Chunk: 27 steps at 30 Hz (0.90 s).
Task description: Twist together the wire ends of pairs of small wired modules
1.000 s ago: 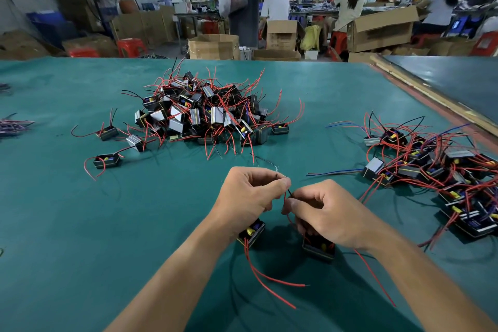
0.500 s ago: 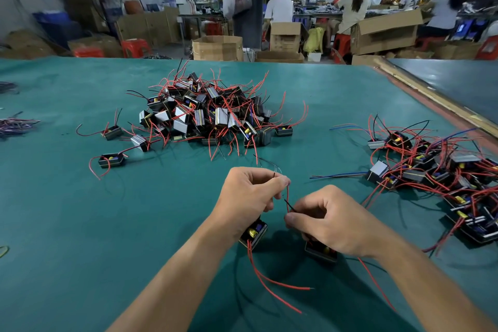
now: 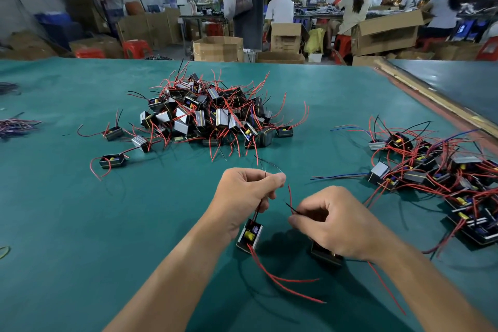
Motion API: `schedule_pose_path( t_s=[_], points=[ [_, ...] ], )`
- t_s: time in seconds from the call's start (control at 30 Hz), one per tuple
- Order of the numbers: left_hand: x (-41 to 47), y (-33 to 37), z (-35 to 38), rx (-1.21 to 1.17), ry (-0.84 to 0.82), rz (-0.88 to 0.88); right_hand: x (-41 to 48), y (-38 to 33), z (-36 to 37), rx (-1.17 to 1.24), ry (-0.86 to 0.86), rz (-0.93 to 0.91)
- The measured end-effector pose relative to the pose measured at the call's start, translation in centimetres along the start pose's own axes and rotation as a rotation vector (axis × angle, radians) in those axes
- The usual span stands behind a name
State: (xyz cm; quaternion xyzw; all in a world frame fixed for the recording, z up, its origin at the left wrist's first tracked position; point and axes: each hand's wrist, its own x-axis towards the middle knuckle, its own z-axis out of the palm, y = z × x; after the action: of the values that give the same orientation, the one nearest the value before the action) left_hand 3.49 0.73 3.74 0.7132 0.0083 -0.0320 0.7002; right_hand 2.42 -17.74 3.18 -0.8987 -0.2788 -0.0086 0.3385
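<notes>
Lower centre, left hand (image 3: 246,193) and right hand (image 3: 338,224) each pinch thin wires (image 3: 292,209) of a module (image 3: 248,236): likely floppy, best held near tips.

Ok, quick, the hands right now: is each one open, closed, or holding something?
Left hand: closed, pinching the wires of a module.
Right hand: closed, pinching a black wire.

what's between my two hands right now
Head view: a red wire and a black wire tip, both sticking out from the right hand, short of the left hand.
</notes>
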Motion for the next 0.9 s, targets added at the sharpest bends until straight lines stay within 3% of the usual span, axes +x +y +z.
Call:
schedule_pose_path(
  t_s=[0.6, 0.9],
  points=[
    [-0.1, 0.1, 0.1, 0.168, -0.029, -0.047, -0.2, -0.8, 0.6, -0.287, -0.031, -0.065],
    [0.2, 0.3, -0.9, 0.096, -0.034, -0.086, -0.2, -0.8, 0.1, -0.205, -0.03, -0.013]
  ],
)
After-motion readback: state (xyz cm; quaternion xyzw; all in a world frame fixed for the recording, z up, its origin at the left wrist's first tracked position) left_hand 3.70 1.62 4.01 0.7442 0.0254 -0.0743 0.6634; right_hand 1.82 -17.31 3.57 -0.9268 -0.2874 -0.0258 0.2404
